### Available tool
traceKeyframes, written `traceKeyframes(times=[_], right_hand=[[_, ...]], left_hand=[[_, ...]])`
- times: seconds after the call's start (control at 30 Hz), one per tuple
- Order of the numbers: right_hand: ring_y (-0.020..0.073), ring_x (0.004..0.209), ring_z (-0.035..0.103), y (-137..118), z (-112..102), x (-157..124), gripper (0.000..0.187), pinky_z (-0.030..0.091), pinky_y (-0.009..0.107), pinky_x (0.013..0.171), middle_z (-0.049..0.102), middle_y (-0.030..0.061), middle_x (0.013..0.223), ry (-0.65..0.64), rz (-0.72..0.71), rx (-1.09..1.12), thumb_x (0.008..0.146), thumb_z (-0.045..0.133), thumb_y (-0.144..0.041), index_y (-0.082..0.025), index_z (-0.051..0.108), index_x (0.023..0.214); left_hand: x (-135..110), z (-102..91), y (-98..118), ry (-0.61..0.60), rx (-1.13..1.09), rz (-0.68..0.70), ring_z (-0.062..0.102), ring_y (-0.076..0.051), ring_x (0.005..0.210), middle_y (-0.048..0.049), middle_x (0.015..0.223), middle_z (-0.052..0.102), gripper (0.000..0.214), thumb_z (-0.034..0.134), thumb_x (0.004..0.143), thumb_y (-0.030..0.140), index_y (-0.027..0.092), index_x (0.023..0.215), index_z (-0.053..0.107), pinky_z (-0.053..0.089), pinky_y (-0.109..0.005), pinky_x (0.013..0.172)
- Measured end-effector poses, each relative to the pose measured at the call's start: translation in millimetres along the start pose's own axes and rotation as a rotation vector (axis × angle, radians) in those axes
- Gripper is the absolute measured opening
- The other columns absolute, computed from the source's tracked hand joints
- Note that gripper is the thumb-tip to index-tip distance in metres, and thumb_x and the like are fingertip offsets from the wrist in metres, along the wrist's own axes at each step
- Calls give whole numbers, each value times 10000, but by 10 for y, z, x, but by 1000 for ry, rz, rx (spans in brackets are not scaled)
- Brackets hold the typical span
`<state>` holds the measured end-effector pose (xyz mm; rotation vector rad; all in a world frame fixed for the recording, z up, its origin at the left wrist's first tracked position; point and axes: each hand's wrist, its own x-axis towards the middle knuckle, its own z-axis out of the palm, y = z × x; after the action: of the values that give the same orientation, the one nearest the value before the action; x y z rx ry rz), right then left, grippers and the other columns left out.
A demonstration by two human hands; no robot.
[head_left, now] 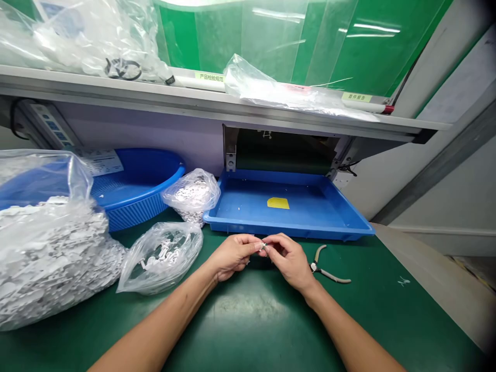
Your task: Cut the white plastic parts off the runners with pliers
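My left hand (233,253) and my right hand (290,259) meet over the green table (240,320), fingers pinched together on a small white part (263,247) held between them. The part is tiny and mostly hidden by the fingertips. Just beyond the hands lies a blue tray (329,219) with a yellow slip (278,203) in it. A pair of pliers (327,268) lies on the table right beside my right hand, untouched.
A clear bag of small white parts (163,261) lies left of my hands, another bag (192,194) behind it, and a large bag (46,248) at far left. A blue basket (135,186) stands at the back left. A shelf (194,103) overhangs the bench.
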<state>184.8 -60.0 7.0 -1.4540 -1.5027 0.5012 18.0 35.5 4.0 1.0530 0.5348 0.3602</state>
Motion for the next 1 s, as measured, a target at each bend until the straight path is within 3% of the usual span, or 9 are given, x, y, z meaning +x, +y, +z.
traceKeyframes(times=[0.13, 0.37, 0.6, 0.87, 1.0], right_hand=[[162, 717, 644, -26, 30, 21, 203, 520, 259, 598, 644, 53, 910, 47, 133, 210, 873, 618, -368, -205, 687, 971], [152, 646, 642, 24, 41, 27, 218, 526, 238, 575, 679, 25, 720, 66, 289, 381, 833, 659, -366, -168, 674, 922], [137, 632, 633, 49, 56, 52, 199, 515, 218, 562, 682, 21, 716, 72, 270, 363, 808, 668, -332, -162, 672, 910], [163, 643, 669, 66, 32, 66, 196, 532, 231, 543, 700, 35, 715, 8, 284, 366, 817, 653, -329, -165, 654, 925], [153, 657, 664, 96, -33, 73, 132, 514, 230, 566, 692, 34, 757, -44, 179, 233, 841, 614, -285, -173, 659, 895]], left_hand=[[12, 151, -52, 45, -111, 28, 173, 6, 406, 9, 750, 559, 379, 790, 740, 425, 149, 918, 599, 69, -157, 360], [45, 267, -148, 105, -68, 117, 191, -6, 393, 40, 631, 487, 378, 739, 775, 475, 137, 884, 608, 111, -154, 352], [68, 259, -172, 119, -78, 112, 161, -17, 401, 74, 562, 388, 376, 742, 781, 459, 136, 900, 591, 123, -147, 345], [77, 197, -174, 62, -125, 77, 165, -2, 402, 39, 625, 452, 347, 729, 807, 420, 110, 885, 594, 129, -134, 333], [94, 182, -153, 32, -152, 8, 176, 18, 396, -8, 737, 538, 349, 753, 783, 395, 99, 867, 589, 126, -120, 318]])
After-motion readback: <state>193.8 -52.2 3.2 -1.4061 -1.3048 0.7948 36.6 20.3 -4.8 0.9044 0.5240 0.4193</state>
